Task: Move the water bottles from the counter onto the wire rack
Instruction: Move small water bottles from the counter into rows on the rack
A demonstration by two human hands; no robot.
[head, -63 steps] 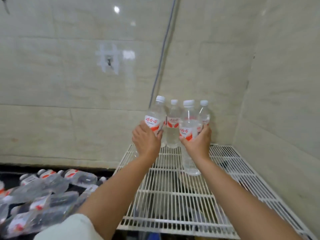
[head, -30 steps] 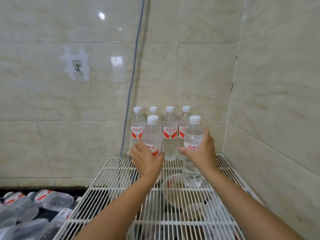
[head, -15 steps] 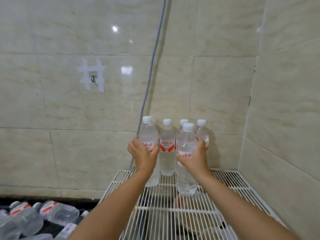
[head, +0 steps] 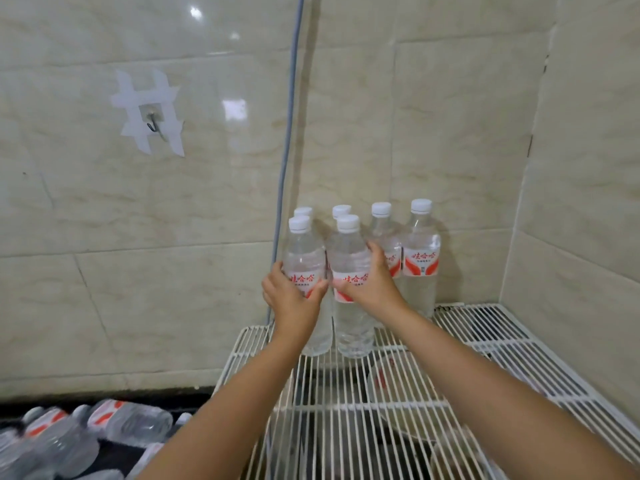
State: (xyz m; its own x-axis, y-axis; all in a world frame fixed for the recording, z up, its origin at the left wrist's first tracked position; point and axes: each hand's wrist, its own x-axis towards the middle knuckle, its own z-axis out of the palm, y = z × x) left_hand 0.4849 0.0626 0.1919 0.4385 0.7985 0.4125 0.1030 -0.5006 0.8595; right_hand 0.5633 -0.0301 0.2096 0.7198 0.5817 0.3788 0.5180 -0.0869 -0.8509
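Pale marbled tiles line a corner where two walls meet, and a white wire rack (head: 398, 407) fills that corner at waist level. Four water bottles stand upright in a back row against the wall, the rightmost (head: 420, 258) nearest the side wall, packed close so the row uses the corner first. Two more bottles stand just in front of the row's left end, starting a second row. The left hand (head: 291, 299) is wrapped around the left front bottle (head: 304, 258) at its red-and-white label, and the right hand (head: 372, 285) is wrapped around the right front bottle (head: 349, 261) the same way; gripping at mid-height likely keeps them steady on the thin wires. Both bases appear to rest on the rack. Down at lower left, more bottles (head: 128, 422) lie on their sides on the dark bench (head: 114, 453), not yet moved.
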